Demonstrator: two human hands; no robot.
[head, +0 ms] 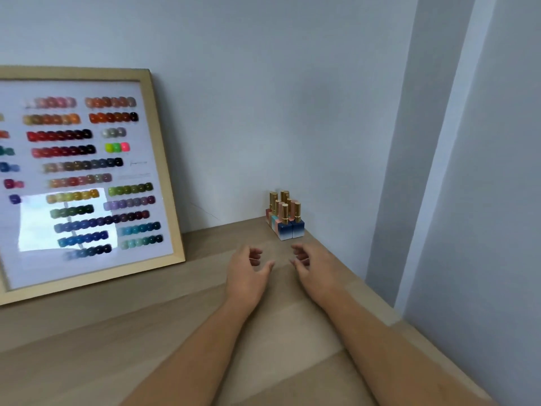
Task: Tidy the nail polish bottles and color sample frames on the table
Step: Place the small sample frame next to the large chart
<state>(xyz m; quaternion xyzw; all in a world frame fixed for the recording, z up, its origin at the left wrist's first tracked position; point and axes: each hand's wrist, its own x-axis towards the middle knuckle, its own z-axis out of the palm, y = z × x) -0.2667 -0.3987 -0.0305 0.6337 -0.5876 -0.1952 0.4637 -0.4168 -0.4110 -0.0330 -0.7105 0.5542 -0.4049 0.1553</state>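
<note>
Left hand [247, 272]: empty, fingers loosely spread.
Right hand [314, 266]: likewise.
Gold-capped nail polish bottles [285, 215]: clustered on light wooden worktop [175, 332], corner.

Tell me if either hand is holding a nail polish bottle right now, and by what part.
Nothing is held. The left hand and right hand hover open, just short of the nail polish bottles.
</note>
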